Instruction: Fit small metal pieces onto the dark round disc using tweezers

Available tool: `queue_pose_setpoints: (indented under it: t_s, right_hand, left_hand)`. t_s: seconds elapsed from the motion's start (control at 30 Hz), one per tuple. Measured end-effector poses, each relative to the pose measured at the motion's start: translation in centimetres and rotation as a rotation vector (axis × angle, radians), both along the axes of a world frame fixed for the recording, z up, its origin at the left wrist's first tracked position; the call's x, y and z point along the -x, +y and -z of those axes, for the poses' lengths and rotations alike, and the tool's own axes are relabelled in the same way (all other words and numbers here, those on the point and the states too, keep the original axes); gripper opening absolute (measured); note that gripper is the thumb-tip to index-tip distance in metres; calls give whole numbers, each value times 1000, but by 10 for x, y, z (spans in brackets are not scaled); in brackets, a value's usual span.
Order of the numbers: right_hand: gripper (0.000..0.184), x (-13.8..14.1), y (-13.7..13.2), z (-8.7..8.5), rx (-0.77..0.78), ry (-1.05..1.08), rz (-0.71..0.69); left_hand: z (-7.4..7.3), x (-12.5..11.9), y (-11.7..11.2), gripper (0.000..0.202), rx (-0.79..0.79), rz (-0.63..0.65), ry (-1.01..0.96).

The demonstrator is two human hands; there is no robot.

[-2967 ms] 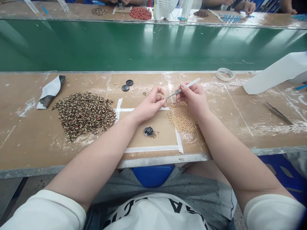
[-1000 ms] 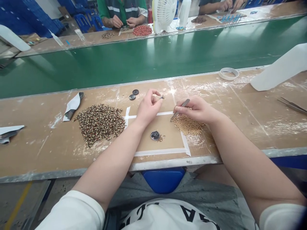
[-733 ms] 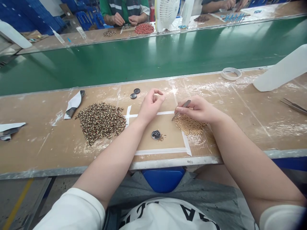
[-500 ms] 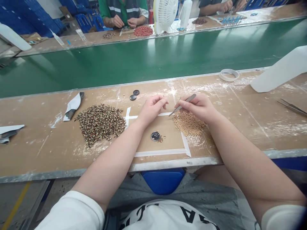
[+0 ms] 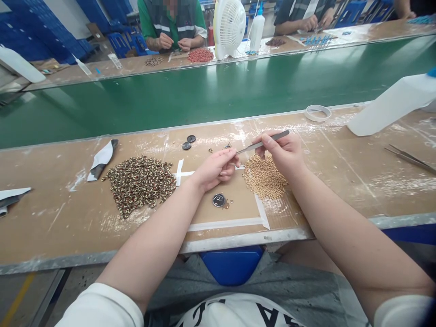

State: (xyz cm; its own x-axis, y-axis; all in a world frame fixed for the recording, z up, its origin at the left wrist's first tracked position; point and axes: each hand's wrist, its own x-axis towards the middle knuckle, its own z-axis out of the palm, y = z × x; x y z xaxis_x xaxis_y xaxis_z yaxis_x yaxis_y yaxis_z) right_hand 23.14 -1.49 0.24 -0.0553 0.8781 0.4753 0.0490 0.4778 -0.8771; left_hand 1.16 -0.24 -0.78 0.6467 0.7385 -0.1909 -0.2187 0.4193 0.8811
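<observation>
Tweezers [image 5: 262,143] and a Fine Pinch

In the head view, the right hand [image 5: 281,147] pinched the tweezers along the shank, tips slanting down to the left hand [image 5: 220,168]. That hand's thumb and forefinger were pressed together — anything between them was too small to tell. Tan pieces [image 5: 267,177] lay heaped on the near side of the right hand; gold-and-dark pieces [image 5: 139,184] lay farther left. The tweezers looked light, stiff and springy, best held mid-shank; the tan pieces seemed light, hard and slippery — probably best gripped at their edges.
</observation>
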Motion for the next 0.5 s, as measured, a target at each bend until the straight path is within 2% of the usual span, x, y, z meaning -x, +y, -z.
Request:
queue_pose_setpoints:
  t_s: [0.2,0.5]
  right_hand:
    - [37,1,4,1,46,85,-51]
    - [41,0,11,7,134,125,-115]
  left_hand:
    - [0,1,0,31,64,7,-26]
    - [-7,0,-5,31,58,11,-7]
